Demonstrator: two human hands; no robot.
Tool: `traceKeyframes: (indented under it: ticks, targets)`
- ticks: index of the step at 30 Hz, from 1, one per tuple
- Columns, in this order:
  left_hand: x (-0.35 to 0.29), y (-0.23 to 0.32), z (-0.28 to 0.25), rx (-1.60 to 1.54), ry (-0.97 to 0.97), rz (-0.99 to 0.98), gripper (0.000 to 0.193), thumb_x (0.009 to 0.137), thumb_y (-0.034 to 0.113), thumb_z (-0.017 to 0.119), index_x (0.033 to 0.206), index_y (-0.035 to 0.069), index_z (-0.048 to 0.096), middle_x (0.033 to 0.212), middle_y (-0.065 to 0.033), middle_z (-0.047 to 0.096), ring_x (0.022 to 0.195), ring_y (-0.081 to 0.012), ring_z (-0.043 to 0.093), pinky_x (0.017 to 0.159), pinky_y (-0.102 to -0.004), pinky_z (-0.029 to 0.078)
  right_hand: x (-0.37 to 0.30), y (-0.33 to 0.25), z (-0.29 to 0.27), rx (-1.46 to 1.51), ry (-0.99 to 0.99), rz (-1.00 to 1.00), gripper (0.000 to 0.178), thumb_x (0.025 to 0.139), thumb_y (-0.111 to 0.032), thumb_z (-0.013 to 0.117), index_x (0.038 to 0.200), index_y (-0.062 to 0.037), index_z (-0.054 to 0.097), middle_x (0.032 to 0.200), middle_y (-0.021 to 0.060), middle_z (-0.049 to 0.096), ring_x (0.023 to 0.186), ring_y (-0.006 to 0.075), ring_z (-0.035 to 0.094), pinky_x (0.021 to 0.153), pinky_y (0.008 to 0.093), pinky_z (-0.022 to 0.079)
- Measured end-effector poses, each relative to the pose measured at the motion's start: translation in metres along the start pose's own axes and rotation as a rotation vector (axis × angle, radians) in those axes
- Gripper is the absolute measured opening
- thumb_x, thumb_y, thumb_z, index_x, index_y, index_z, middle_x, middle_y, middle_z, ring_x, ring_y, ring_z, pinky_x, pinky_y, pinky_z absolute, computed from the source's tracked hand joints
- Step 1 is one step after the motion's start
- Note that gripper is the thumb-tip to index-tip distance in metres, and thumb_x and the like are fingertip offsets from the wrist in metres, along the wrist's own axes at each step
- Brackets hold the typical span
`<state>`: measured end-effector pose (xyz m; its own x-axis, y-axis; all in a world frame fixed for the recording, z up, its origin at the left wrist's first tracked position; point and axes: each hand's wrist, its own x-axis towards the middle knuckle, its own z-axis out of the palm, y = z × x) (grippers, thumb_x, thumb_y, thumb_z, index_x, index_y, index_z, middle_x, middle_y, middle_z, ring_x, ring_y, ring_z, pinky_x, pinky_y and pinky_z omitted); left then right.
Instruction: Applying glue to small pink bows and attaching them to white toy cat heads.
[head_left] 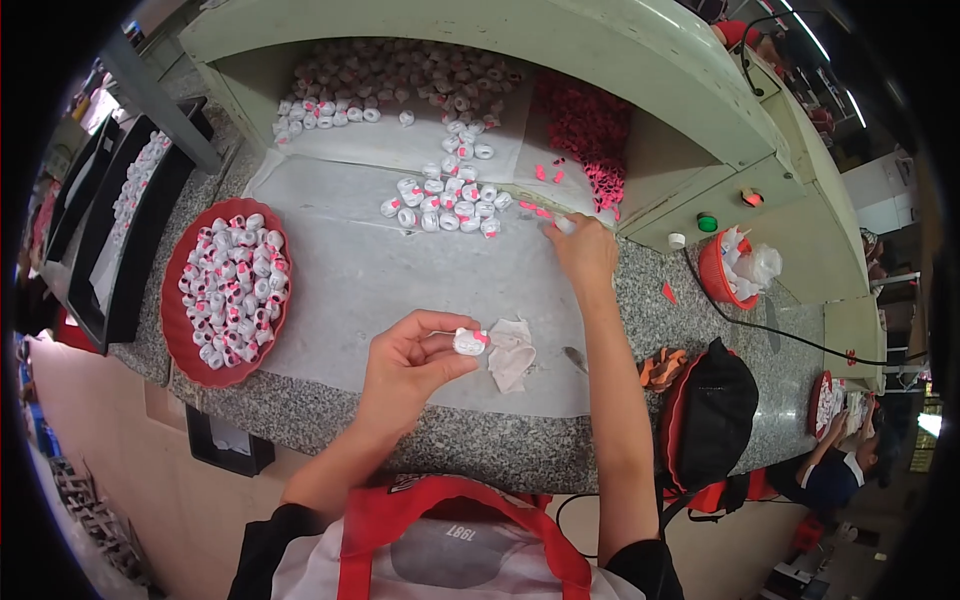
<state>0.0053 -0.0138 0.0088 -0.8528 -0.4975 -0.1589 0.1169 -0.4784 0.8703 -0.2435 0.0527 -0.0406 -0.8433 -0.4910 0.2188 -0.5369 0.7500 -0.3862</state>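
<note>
Left hand pinched shut; right hand stretched far forward

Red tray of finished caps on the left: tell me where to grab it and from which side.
Grip the red tray by its raised rim at the near-left edge, coming from the counter's front. The caps are heaped across its middle and a black tray crowds its far-left side, so only the rim near the counter edge looks free.

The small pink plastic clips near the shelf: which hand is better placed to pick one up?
Probably the right hand: its fingertips already reach the pink clips. The left hand holds a small white cap nearer the body.
</note>
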Motion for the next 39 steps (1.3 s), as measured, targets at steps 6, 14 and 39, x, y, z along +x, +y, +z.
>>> traceKeyframes:
  ticks: [6,14,39]
  targets:
    - [-0.002,-0.002,0.003,0.005,0.017,0.004,0.033,0.069,-0.013,0.057,0.1,-0.002,0.052,0.098,-0.0113,0.059,0.093,-0.0207,0.059,0.077,-0.0261,0.047,-0.038,0.002,-0.019,-0.053,-0.1,-0.115,0.024,0.068,-0.022,0.065,0.085,-0.0046,0.063,0.079,0.0171,0.062,0.071,0.0327,0.06,0.064,0.039,0.047]
    - [0.002,-0.004,0.039,0.083,0.019,0.043,0.034,0.071,-0.012,0.057,0.103,-0.003,0.051,0.1,-0.0119,0.058,0.089,-0.018,0.059,0.078,-0.0254,0.047,-0.1,-0.002,-0.065,0.728,-0.138,0.161,0.022,0.071,-0.008,0.062,0.092,-0.0012,0.06,0.079,0.0095,0.063,0.056,0.0165,0.058,0.047,0.027,0.044]
    - [-0.01,0.001,0.032,0.204,-0.123,0.343,0.024,0.079,-0.005,0.053,0.103,-0.004,0.055,0.098,-0.0139,0.055,0.094,-0.0195,0.054,0.081,-0.0283,0.047,-0.136,-0.048,-0.103,1.145,-0.295,-0.093,0.028,0.065,0.007,0.067,0.092,0.0002,0.062,0.078,0.0057,0.057,0.066,0.009,0.053,0.057,0.0191,0.042]
